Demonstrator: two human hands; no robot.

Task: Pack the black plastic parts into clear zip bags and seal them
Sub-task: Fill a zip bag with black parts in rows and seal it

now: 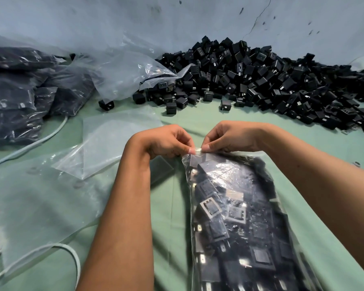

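Filled zip bag point(235, 217) of black plastic parts lies on green cloth point(170, 206); left hand point(166, 141) and right hand point(229, 137) both pinch its top edge, fingers curled

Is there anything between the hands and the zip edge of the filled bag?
Nothing visible. The left hand and the right hand both pinch the top edge of the filled bag directly, side by side, near its left corner.
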